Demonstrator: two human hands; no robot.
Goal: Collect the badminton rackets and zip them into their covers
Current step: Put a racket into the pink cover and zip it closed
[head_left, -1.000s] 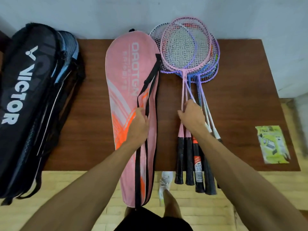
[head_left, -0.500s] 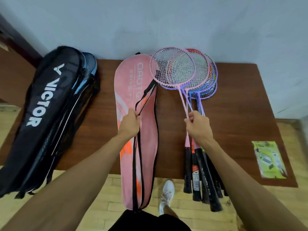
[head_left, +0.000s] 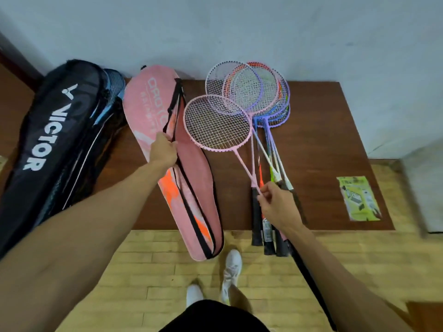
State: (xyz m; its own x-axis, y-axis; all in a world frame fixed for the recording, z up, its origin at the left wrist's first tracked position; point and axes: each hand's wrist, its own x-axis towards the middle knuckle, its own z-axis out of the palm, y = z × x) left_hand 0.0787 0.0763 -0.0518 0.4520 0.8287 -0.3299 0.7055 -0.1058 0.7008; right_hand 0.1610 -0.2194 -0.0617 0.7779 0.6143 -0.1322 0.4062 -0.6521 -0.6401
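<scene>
The left hand (head_left: 165,152) grips the black-trimmed open edge of the pink cover (head_left: 143,104), which lies on the table (head_left: 323,140) with its long axis running from the far left toward the near right. The right hand (head_left: 279,207) pinches the shaft of the pink racket (head_left: 217,124) just above its grip. From that hand the racket points up and left, and its head reaches the cover's open edge, just beyond the left hand. The racket's axis crosses the cover's at an angle, so it likely needs turning to line up before sliding in. The other rackets (head_left: 263,92) lie stacked to the right, handles past the table's edge.
</scene>
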